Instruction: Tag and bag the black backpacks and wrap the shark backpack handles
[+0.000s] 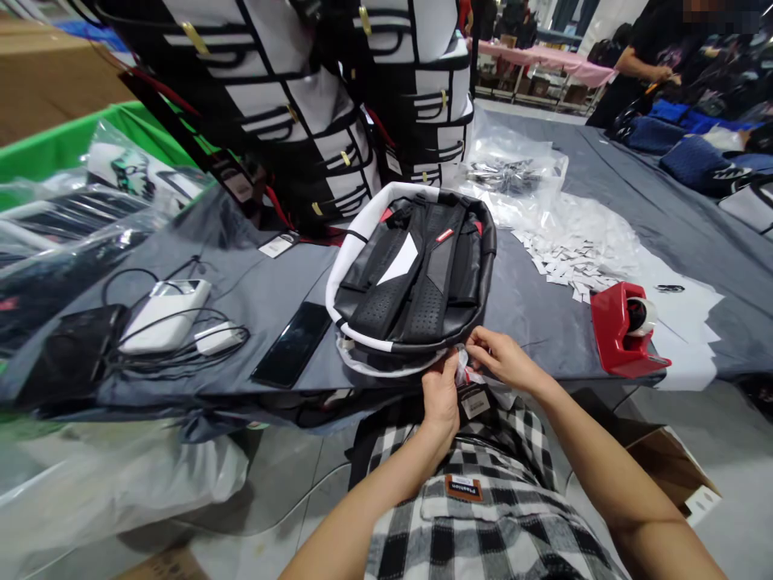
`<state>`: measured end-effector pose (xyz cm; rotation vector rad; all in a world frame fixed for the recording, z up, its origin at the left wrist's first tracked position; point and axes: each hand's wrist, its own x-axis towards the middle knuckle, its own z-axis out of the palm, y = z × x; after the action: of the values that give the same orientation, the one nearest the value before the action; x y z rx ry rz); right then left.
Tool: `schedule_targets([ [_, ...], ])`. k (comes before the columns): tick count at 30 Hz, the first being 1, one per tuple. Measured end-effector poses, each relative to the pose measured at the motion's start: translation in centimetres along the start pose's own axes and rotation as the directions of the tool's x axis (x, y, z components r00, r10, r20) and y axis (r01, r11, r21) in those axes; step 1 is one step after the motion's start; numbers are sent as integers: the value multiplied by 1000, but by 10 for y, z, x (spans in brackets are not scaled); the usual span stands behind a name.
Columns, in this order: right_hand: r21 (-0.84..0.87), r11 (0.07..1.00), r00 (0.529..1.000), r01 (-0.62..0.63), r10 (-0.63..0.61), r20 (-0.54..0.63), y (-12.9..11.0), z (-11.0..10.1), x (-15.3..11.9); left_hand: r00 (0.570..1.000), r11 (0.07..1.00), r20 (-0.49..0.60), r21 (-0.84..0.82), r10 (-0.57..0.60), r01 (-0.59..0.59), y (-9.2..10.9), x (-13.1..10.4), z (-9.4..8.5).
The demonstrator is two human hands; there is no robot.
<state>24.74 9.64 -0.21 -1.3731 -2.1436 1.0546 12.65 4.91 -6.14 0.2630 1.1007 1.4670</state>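
Observation:
A black and white backpack lies on the grey-covered table with its padded straps facing up. At its near edge, my left hand is closed on a bit of whitish, see-through material beside the bag. Just to the right, my right hand pinches at the same spot, its fingertips close to those of the left. A small red mark shows between the two hands. Below them hangs a dark tag with a white label. What exactly each hand's fingertips hold is too small to make out.
Tall stacks of black and white bags stand behind. A phone, a white power bank and cables lie left. Right are a red tape dispenser, small white slips and plastic bags. Another person stands far right.

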Motion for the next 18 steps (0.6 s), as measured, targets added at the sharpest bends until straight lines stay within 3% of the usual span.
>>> schedule_targets([
  [3,169,985,1000,20,-23,14,12,8,1,999,999,26,-35,-31,32,1,1,2],
  [6,229,973,1000,-6,10,-16,20,23,6,1000,999,8,-41,25,-25,0,3,1],
  [9,173,984,998,-30,40,-55,20,31,11,998,998,18,-36,57,-57,0,5,1],
  [18,-76,987,974,-143,126,-188,13,24,11,1000,998,7,-53,23,-23,1,7,2],
])
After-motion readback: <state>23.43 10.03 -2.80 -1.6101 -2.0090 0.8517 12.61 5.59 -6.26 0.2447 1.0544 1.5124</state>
